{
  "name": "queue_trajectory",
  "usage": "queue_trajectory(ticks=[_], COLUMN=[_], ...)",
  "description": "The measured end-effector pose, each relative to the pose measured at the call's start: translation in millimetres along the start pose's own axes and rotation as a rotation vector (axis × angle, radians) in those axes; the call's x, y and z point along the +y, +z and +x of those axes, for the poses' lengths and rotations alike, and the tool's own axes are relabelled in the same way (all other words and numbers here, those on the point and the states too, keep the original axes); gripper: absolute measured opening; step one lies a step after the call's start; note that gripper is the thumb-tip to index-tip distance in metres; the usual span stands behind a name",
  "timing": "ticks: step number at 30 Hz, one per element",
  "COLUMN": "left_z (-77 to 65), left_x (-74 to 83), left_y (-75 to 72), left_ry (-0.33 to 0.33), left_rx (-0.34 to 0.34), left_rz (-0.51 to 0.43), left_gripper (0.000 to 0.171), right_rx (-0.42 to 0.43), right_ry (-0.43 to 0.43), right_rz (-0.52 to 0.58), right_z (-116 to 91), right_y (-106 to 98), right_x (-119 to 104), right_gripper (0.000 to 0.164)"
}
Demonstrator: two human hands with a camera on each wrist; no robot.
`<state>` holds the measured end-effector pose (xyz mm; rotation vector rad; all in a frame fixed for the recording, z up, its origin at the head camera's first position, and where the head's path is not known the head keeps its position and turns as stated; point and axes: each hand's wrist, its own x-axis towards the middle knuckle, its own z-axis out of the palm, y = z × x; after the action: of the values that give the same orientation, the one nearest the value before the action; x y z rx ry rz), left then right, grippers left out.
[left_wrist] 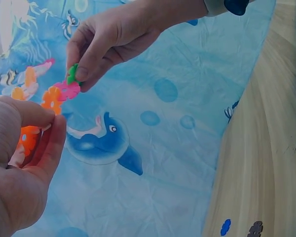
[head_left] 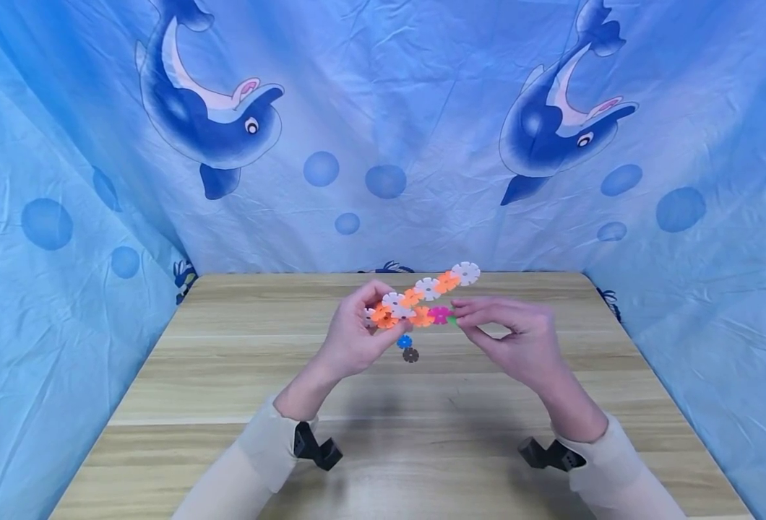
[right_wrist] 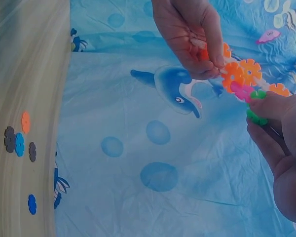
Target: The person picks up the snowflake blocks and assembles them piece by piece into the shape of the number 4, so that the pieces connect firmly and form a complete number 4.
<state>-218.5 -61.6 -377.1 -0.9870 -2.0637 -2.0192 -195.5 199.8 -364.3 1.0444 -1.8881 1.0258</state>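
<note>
My left hand (head_left: pixel 353 332) grips a raised chain of notched plastic snowflake discs, mostly orange and white, between thumb and fingers. One row of it slants up to the right, ending in a white disc (head_left: pixel 466 273). A shorter row runs level through an orange disc (left_wrist: pixel 52 100) to a pink disc (head_left: pixel 439 315). At that end my right hand (head_left: pixel 513 336) pinches a green disc (right_wrist: pixel 257 117) with thumb and fingertips, its edge meeting the pink one. The left fingers hide part of the chain.
Below the hands, a blue disc (head_left: pixel 405 341) and a dark grey disc (head_left: pixel 410 355) lie on the wooden table (head_left: pixel 227 390). In the right wrist view an orange disc (right_wrist: pixel 25 122) also lies there, among several others. Blue dolphin-print cloth (head_left: pixel 422 144) walls the back and sides.
</note>
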Motion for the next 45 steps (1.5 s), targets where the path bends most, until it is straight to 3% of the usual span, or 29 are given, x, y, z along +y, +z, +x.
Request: queue_trajectory(ticks=[3,9,19,26,35,45], left_z=[0.2,-0.5,-1.9,-4.7,-5.8,-7.2], left_x=[-0.7,0.1,-1.4,0.7,3.3,3.2], left_y=[-0.8,-4.5,-8.1,-7.7,-7.0,-8.5], left_ry=[-0.011,-0.018,0.010,0.020,0.023,-0.007], left_rx=[0.024,0.059,0.045,0.025,0.029,0.037], left_rz=[-0.015,-0.004,-0.001,0.019,0.006,-0.007], left_gripper=[0.031,0.033,0.039,0.040,0.042,0.041], right_rx=[0.004,0.025,-0.003,-0.075,-0.254,-0.366], right_ry=[0.009,0.130,0.213,0.344,0.547,0.713], right_rz=[-0.028,-0.087,-0.198,-0.181,-0.179,-0.128], right_z=[1,-2,-4,-6,-5,-10], right_y=[1,-4,-1,12,35,51], right_x=[2,8,34,63,103,121], right_gripper=[0.035,0.035,0.029,0.023,0.017,0.022])
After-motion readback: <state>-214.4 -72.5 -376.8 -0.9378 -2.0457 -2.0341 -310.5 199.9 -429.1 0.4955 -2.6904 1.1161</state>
